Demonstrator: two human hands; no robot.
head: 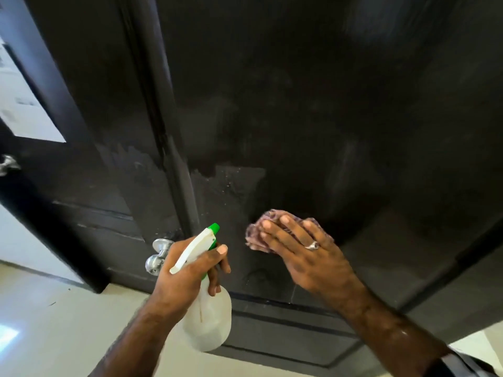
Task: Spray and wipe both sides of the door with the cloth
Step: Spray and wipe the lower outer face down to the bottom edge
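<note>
A dark, almost black door (313,104) fills most of the view, with wet patches and droplets on its middle. My right hand (302,254) lies flat against the door and presses a crumpled pinkish patterned cloth (265,221) onto it; a ring shows on one finger. My left hand (190,268) grips a white spray bottle (209,317) with a green nozzle tip (213,228), its nozzle aimed at the door just left of the cloth. The bottle's neck is partly hidden by my fingers.
A silver door knob (158,254) sticks out at the door's edge, just left of my left hand. A dark door frame (54,104) runs along the left, with bright white wall behind it. Pale floor tiles (68,322) lie below.
</note>
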